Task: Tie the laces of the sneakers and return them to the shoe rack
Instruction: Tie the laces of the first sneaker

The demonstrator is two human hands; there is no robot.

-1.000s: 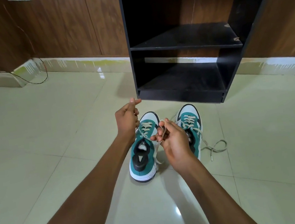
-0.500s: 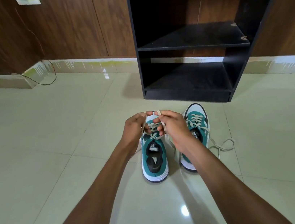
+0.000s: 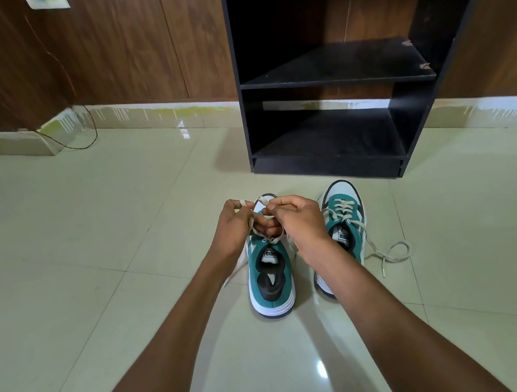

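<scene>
Mid-knot on the left sneaker (image 3: pixel 270 280); left hand (image 3: pixel 233 229) and right hand (image 3: pixel 301 223) both pinching lace (image 3: pixel 259 201) loops; next, pulling snug, then the right sneaker (image 3: pixel 344 217).

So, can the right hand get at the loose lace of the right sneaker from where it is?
Probably yes: the loose lace lies on bare floor just right of the right hand, nothing between. But that hand now pinches the left sneaker's lace.
</scene>
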